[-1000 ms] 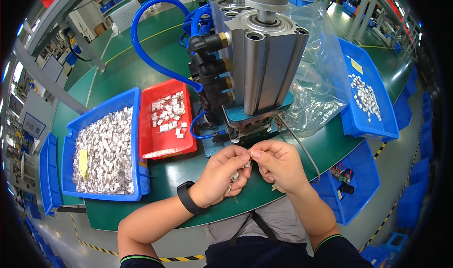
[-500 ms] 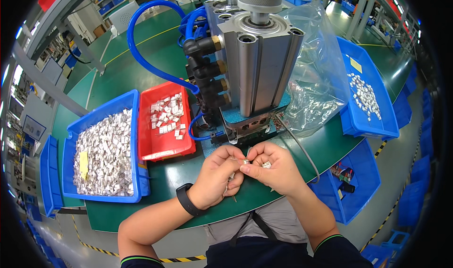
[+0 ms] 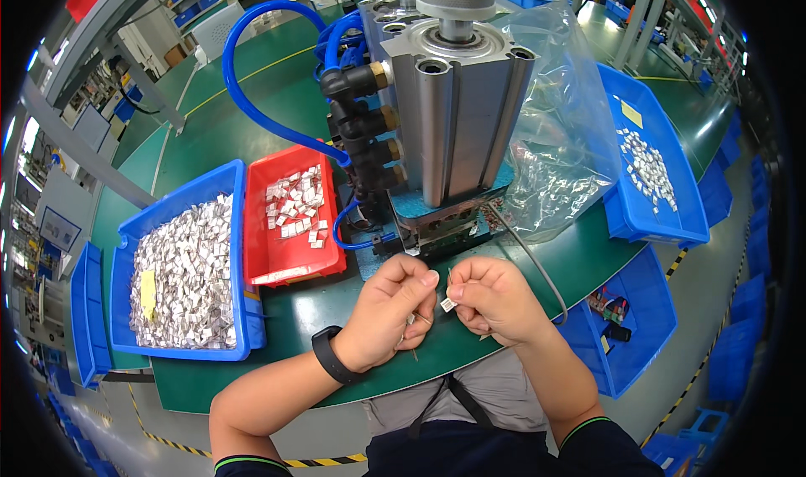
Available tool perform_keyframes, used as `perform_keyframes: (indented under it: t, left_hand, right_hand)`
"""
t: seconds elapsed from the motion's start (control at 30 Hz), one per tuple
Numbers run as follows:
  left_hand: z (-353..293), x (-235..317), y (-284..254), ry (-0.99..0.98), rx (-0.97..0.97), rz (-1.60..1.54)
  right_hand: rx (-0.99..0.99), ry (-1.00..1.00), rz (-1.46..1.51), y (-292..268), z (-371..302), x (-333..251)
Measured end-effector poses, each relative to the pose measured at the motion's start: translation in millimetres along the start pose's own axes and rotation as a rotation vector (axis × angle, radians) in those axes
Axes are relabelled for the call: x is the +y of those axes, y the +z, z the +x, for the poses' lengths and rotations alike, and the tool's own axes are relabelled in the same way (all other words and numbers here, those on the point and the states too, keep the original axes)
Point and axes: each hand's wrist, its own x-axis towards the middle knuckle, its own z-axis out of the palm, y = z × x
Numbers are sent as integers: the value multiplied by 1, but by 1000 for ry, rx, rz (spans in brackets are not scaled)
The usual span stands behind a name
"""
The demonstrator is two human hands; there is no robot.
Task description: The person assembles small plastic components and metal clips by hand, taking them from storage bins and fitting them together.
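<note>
Two bare hands meet near the edge of a green worktable (image 3: pixel 281 313); clock directions are counted from the point between them. The right hand (image 3: pixel 491 301) pinches a small white piece (image 3: pixel 448 305) between thumb and fingers, its other fingers curled in. The piece sits at the thumb's tip, in the narrow gap between the hands. The left hand (image 3: pixel 395 309) is curled closed around a few more white pieces (image 3: pixel 411 318), partly hidden, with thin wire-like ends poking out; its thumb presses against the forefinger, and whether anything lies between them I cannot tell. The hands are close but apart. A black wristband (image 3: pixel 332 355) circles the left wrist.

At 12 o'clock stands a metal press (image 3: pixel 457 133), with a blue hose (image 3: pixel 228 70) looping off its left side. At 10 o'clock, a red tray (image 3: pixel 294 274) holds scattered white pieces; at 9, a blue bin (image 3: pixel 240 254) is heaped with them. A clear plastic bag (image 3: pixel 562 141) lies at 1 o'clock. At 2, a blue tray (image 3: pixel 663 232) holds more small white pieces and a yellow slip (image 3: pixel 631 114).
</note>
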Motion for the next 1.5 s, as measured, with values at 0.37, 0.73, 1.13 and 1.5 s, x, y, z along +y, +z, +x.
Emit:
perform_keyframes:
  t: [0.37,0.73,1.13,1.5]
  left_hand:
    - [1,-1,-2,-29,-75,119]
    - [1,2,-5,-66,-60,54]
    - [-2,0,0,-58,-67,75]
    - [-2,-7,0,101,97,86]
  right_hand:
    - [-19,92,6,-1,-1,-3]
    - [7,-51,-23,0,-1,2]
    - [-44,168,210,-6,1,-5]
    - [9,6,-39,1,-1,2]
